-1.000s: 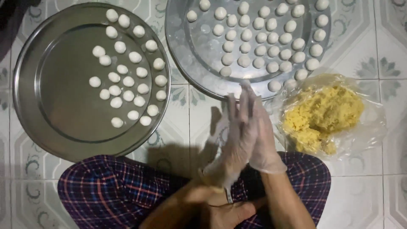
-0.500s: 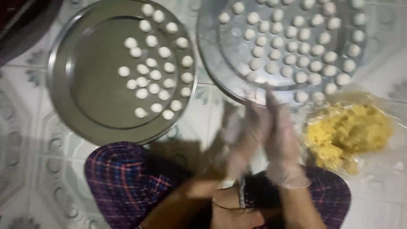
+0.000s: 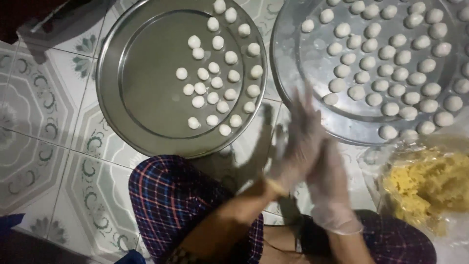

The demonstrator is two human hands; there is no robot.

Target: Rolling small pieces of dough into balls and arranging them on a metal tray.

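Your left hand [image 3: 293, 142] and your right hand [image 3: 330, 186], both in thin clear gloves, are pressed palm against palm above the tiled floor [image 3: 44, 132], just below the gap between the two round metal trays. The fingers are stretched out flat, not clenched. The hands are blurred, so I cannot tell for sure if a piece of dough is between the palms; it looks possible, but nothing of it shows.

The left tray [image 3: 122, 112] carries a small group of white dough balls [image 3: 215, 78], gathered on its right half; the larger part of its bottom is bare metal. The right tray [image 3: 288, 73] is much more full: its balls [image 3: 386, 63] lie in close rows over almost all of the part that you can see. Near your right hand, under the right tray, an open clear plastic bag [image 3: 381, 161] holds a heap of yellow crumbly filling [image 3: 430, 186], and much of it remains.

So, as I judge it, the work is around the middle: many balls already stand formed on both trays, but the left tray has plenty of room and the yellow heap is far from finished. Your knees in checked cloth [image 3: 171, 200] are at the bottom of the view.
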